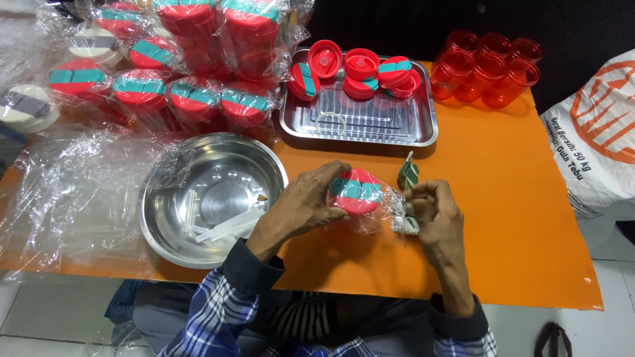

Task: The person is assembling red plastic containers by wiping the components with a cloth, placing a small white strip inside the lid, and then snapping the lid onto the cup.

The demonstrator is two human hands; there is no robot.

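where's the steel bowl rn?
Head view: the steel bowl sits left of centre on the orange table, beside the left hand, below the wrapped lids.

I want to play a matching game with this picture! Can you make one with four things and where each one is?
Things:
1. wrapped red bottle
2. steel bowl
3. loose red lids
4. empty red jars

Places:
A. far right corner of the orange table
B. on the steel tray
C. between the left hand and right hand
D. left of the hands, with clear straws inside

Pairs: 1-C, 2-D, 3-B, 4-A
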